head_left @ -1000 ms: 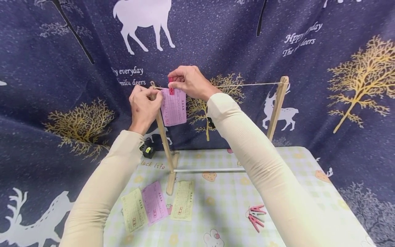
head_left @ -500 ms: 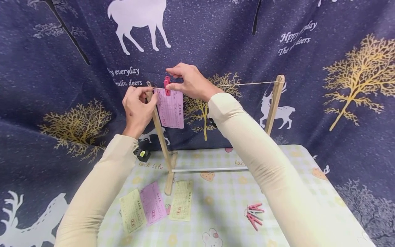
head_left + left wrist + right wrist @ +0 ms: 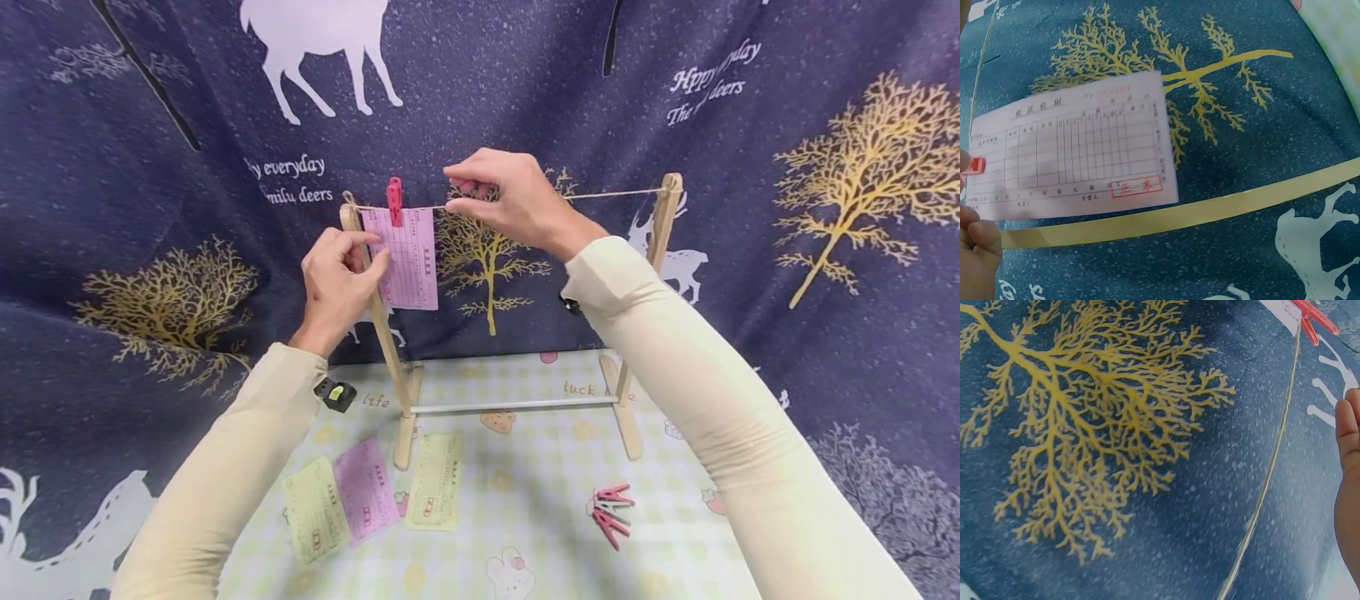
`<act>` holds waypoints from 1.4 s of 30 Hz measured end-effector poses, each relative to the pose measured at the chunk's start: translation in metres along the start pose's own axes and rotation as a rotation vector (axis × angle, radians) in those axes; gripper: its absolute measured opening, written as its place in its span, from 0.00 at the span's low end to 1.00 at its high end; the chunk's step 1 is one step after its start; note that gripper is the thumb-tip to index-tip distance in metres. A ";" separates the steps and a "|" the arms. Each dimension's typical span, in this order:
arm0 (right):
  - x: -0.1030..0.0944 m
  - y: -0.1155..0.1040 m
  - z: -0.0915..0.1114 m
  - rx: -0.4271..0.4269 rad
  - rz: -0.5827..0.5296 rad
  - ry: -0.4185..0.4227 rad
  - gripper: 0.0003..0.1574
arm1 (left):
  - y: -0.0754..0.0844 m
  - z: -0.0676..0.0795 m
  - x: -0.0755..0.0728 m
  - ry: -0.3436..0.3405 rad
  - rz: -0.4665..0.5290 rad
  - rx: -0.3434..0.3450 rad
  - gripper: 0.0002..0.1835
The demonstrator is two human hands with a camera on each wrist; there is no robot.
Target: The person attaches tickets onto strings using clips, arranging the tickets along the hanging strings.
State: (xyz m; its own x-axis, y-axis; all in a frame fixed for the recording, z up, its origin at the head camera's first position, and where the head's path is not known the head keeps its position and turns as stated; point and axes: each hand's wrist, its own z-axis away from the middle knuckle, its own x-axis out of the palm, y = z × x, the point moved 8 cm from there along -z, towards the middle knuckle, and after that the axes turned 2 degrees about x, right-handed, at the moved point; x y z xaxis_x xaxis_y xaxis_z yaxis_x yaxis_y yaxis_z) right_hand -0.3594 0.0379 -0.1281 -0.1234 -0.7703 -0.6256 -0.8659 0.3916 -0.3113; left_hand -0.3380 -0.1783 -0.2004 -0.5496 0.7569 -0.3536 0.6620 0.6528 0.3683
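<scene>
A pink receipt slip (image 3: 408, 267) hangs from the string (image 3: 615, 195), held at its top edge by a red clothespin (image 3: 394, 204). My left hand (image 3: 336, 279) is at the slip's left edge, thumb and index finger parted, overlapping the paper in the head view. Printed lines and a red stamp box show on the slip (image 3: 1079, 150) in the left wrist view. My right hand (image 3: 517, 200) is to the right of the clothespin, near the string, with a gap between thumb and fingers and nothing in it. The right wrist view shows the clothespin (image 3: 1310, 317) apart from that hand.
A wooden stand with a left post (image 3: 386, 333) and right post (image 3: 662, 221) carries the string; a white rod (image 3: 517, 406) joins its feet. On the checked tablecloth lie two yellow slips (image 3: 435, 479), another pink slip (image 3: 367, 492) and several clothespins (image 3: 611, 512).
My right hand has let go of the clothespin and moved right. My left fingers have parted and shifted slightly down from the string. The clothespin stays on the slip and string.
</scene>
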 end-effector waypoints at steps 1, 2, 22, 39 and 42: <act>-0.003 -0.001 0.005 -0.015 0.003 0.011 0.22 | 0.000 0.003 0.001 -0.012 0.003 0.007 0.08; -0.006 -0.001 0.011 -0.028 0.001 0.021 0.22 | 0.000 0.006 0.003 -0.024 0.004 0.014 0.08; -0.001 0.028 0.136 -0.061 -0.047 -0.116 0.21 | -0.030 0.094 0.027 -0.245 -0.033 -0.011 0.11; 0.015 0.075 0.250 0.218 -0.034 -0.188 0.19 | -0.053 0.171 0.054 -0.486 -0.009 -0.146 0.16; 0.015 0.081 0.266 0.276 -0.023 -0.189 0.19 | -0.057 0.182 0.060 -0.548 -0.014 -0.191 0.18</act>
State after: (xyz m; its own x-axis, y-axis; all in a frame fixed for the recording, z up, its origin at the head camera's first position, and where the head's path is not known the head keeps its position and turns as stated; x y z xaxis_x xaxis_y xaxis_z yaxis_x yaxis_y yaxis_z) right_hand -0.3026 0.1921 -0.3532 0.0093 -0.6837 -0.7297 -0.7005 0.5163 -0.4927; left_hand -0.3160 -0.1764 -0.3993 -0.1801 0.6548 -0.7341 0.5248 0.6952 0.4913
